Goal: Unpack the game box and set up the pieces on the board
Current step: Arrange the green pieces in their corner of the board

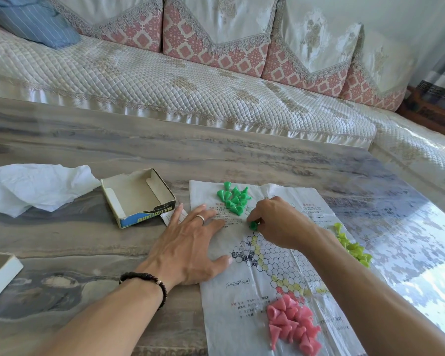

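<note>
Head view of a marbled grey bench (88, 253) in front of a quilted sofa (165, 80). A printed paper game board (267, 265), marked with a star of circles and blocks of text, lies flat at the lower centre of the frame. The left hand (188, 242), wearing a ring, rests palm down with fingers spread and straight across the board's left edge; a dark bead bracelet (149, 281) circles its wrist. The right hand (278, 222), at centre frame, has its fingers curled and pinches one green cone piece (254, 225) just above the board's circles. A heap of green cone pieces (234, 199) lies at the board's upper end, just beside the right hand. A heap of yellow-green pieces (352, 245) lies along the board's right edge, and a heap of pink pieces (293, 325) sits at the lower end. The open game box (139, 196), blue-sided, stands left of the board. Crumpled white paper (34, 186) lies at the far left, and a white box lid (0, 273) shows at the left frame edge.
</note>
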Tool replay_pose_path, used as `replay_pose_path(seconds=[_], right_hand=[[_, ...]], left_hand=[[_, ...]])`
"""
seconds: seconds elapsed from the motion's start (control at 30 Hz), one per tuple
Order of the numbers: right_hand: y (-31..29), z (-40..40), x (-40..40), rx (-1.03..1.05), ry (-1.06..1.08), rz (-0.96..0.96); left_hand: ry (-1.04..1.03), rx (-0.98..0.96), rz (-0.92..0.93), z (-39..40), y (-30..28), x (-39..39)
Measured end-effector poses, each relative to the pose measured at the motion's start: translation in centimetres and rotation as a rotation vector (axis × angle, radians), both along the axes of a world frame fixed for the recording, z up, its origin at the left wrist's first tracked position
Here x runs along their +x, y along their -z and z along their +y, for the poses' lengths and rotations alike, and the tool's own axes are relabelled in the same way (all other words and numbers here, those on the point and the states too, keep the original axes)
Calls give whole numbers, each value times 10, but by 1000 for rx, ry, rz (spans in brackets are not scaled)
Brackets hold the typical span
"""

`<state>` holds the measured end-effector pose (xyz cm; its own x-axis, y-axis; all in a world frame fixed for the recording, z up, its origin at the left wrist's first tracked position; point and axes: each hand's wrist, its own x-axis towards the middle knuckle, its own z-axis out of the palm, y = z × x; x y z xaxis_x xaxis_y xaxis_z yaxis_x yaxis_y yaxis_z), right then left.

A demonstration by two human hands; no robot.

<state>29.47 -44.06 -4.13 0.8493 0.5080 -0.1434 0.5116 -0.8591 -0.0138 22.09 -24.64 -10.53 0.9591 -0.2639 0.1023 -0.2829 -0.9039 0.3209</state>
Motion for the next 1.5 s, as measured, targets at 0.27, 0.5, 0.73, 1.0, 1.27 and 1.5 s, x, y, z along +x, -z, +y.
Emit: replay_pose_path(seconds=[0.27,0.5,0.73,1.0,1.27,1.5], right_hand=[[0,3,-10,44,30,-66],[-29,-10,5,192,102,-156],[-35,-17,12,125,94,-140],[-13,-27,12,-67,-19,-129],[-7,-28,7,-54,-47,-123],[-4,-28,6,-49,-28,-107]], left_hand=[[-4,-15,-4,0,0,0],[5,-23,11,0,0,-1],[7,-13,15,1,-1,-1],[5,-4,13,0,-3,-2],[3,-2,13,0,-3,-2],[-2,-4,10,-1,-3,-1]])
